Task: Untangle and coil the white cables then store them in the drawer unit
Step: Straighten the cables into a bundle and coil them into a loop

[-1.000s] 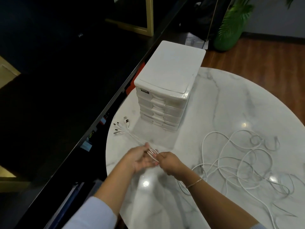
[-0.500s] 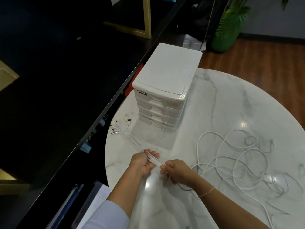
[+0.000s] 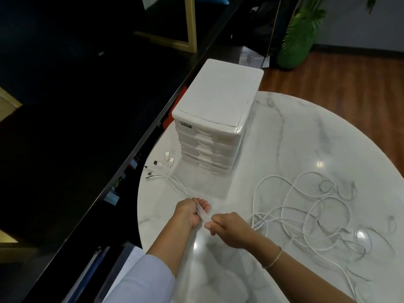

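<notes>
- Marble tabletop carries a drawer unit beyond both hands.
- Left hand and right hand each grip the bundled white cables; loose loops sprawl right of the right hand.

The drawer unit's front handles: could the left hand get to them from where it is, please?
Probably yes: bare marble table lies between the left hand and the drawer unit, but the hand grips the white cables and must release them first.

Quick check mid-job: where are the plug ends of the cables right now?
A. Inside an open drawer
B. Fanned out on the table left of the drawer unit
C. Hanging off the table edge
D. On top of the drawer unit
B: the plug ends lie spread on the table beside the drawer unit, whose drawers look closed.
</notes>
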A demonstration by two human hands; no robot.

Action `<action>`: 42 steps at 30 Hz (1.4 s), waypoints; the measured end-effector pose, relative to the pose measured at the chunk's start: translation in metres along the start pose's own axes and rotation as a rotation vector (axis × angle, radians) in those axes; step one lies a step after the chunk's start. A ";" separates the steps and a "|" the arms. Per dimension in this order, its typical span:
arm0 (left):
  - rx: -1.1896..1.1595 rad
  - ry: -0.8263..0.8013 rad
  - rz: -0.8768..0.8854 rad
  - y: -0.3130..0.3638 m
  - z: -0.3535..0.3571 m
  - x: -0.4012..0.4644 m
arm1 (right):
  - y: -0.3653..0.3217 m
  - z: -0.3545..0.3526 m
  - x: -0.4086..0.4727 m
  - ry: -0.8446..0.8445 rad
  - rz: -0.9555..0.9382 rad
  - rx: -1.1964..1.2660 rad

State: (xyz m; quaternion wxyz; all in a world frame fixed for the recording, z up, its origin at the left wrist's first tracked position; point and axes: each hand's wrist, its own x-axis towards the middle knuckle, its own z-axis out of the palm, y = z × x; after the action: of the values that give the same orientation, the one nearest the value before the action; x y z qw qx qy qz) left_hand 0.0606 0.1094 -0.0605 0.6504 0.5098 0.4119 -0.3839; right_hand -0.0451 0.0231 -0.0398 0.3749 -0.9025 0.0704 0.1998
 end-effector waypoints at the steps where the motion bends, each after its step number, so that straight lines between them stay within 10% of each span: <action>1: 0.002 0.017 -0.004 -0.002 0.000 0.001 | -0.001 -0.001 -0.001 -0.012 -0.007 -0.001; 42: -0.001 0.087 0.109 0.024 -0.011 0.021 | 0.067 -0.093 -0.025 -0.071 0.305 0.382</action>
State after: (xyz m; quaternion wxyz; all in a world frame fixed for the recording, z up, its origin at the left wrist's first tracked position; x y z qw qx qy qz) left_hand 0.0885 0.1225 -0.0729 0.6521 0.5473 0.4117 -0.3253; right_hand -0.0584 -0.0905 -0.0138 0.5063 -0.7867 0.2292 0.2688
